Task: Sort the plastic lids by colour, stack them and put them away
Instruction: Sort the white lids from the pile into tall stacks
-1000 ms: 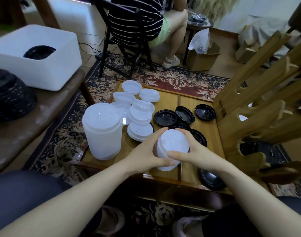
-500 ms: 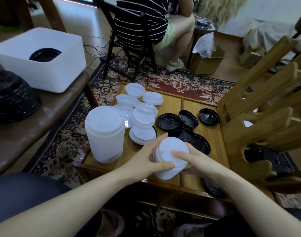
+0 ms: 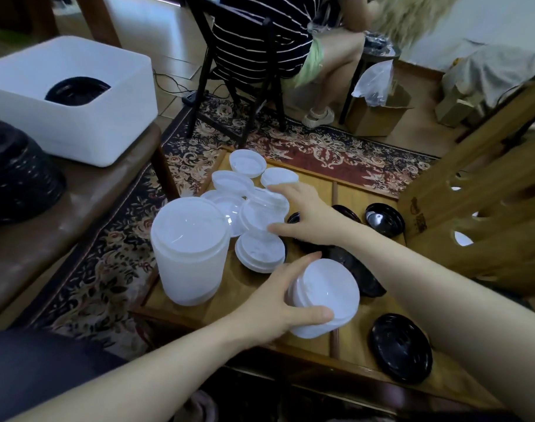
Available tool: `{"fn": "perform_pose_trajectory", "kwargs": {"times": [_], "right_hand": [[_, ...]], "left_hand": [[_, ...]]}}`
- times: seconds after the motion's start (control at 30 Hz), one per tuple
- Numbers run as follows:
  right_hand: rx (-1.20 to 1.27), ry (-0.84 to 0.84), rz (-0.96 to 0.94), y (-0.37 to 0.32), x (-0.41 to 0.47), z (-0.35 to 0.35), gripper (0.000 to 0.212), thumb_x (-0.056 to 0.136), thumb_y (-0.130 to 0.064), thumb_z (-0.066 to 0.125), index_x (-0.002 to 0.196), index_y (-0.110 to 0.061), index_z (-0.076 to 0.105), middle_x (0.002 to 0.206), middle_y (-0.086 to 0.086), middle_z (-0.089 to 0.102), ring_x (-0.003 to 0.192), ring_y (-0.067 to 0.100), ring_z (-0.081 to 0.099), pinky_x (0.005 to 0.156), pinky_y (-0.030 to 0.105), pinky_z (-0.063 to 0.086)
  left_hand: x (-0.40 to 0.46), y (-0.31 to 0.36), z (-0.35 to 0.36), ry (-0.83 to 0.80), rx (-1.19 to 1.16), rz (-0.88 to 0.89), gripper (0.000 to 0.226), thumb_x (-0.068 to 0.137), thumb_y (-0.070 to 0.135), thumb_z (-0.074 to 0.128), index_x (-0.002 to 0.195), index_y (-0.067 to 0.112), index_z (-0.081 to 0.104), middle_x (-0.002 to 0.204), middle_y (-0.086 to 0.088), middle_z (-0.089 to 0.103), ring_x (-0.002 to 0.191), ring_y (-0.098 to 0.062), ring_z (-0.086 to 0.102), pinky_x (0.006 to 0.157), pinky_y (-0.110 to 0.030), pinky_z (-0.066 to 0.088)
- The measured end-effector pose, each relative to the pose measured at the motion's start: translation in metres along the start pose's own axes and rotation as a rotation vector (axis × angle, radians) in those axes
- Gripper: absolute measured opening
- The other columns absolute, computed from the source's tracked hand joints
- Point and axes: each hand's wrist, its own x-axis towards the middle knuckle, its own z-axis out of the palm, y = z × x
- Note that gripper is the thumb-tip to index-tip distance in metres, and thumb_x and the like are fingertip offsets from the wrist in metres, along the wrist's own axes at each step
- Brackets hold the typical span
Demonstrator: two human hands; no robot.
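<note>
My left hand (image 3: 278, 303) grips a short stack of white lids (image 3: 325, 296) above the wooden tray table (image 3: 308, 345). My right hand (image 3: 305, 213) has reached forward and its thumb and fingers curl round a loose white lid (image 3: 260, 213) in the pile of white lids (image 3: 244, 181). A tall stack of white lids (image 3: 188, 251) stands at the tray's left edge. Black lids (image 3: 384, 219) lie on the tray's right side, with one black lid (image 3: 401, 347) near the front edge.
A white bin (image 3: 77, 129) holding black lids sits on the brown bench (image 3: 62, 214) at left, beside a black lid stack (image 3: 13, 175). A wooden rack (image 3: 479, 202) stands to the right. A seated person on a chair (image 3: 260, 56) is beyond the tray.
My right hand let go of the short white stack and reached forward to a loose white lid. My left hand now holds the stack alone.
</note>
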Motion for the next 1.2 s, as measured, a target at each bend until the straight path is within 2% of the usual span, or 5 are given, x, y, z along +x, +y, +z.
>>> {"fn": "perform_pose_trajectory", "kwargs": {"times": [0.2,0.5,0.93,1.1,1.2], "right_hand": [[-0.516,-0.258,-0.177,-0.016,0.055,0.022,0.093,0.077,-0.067,0.066,0.153,-0.039,0.02,0.164,0.001,0.005,0.15,0.024,-0.008,0.119,0.05,0.002],[-0.546,-0.207,-0.075,0.01,0.03,0.003,0.077,0.082,-0.06,0.065,0.147,-0.033,0.035,0.151,-0.002,0.031,0.138,0.02,0.03,0.104,0.041,0.033],[0.048,0.037,0.39,0.045,0.002,-0.017,0.07,0.087,-0.055,0.063,0.144,-0.021,0.042,0.145,0.005,0.043,0.136,0.027,0.037,0.108,0.045,0.037],[0.33,-0.023,0.444,0.04,0.008,-0.013,0.076,0.091,-0.039,0.065,0.151,-0.015,0.025,0.138,-0.01,0.038,0.127,0.009,0.038,0.09,0.012,0.031],[0.207,0.025,0.506,0.038,0.017,-0.005,0.09,0.084,-0.06,0.064,0.152,-0.018,0.025,0.153,-0.004,0.035,0.139,0.02,0.035,0.111,0.031,0.027]], "left_hand": [[0.004,-0.002,-0.002,0.001,0.007,0.028,0.09,0.068,0.053,0.08,0.146,0.05,0.036,0.152,0.021,0.037,0.142,0.002,0.032,0.12,-0.04,0.031],[0.005,0.005,-0.003,-0.021,0.023,0.014,0.075,0.063,0.059,0.076,0.123,0.071,0.033,0.151,0.023,0.032,0.142,-0.001,0.03,0.119,-0.042,0.031],[0.009,0.003,-0.003,-0.04,0.014,0.016,0.091,0.063,0.06,0.08,0.143,0.056,0.037,0.151,0.022,0.038,0.14,-0.003,0.036,0.117,-0.044,0.035],[0.007,0.004,-0.004,-0.047,0.006,0.009,0.089,0.064,0.058,0.08,0.142,0.056,0.036,0.15,0.021,0.038,0.14,-0.004,0.037,0.117,-0.043,0.035],[0.007,0.005,-0.004,-0.044,0.009,0.008,0.082,0.064,0.059,0.08,0.133,0.065,0.036,0.151,0.022,0.037,0.14,-0.003,0.036,0.118,-0.043,0.034]]}}
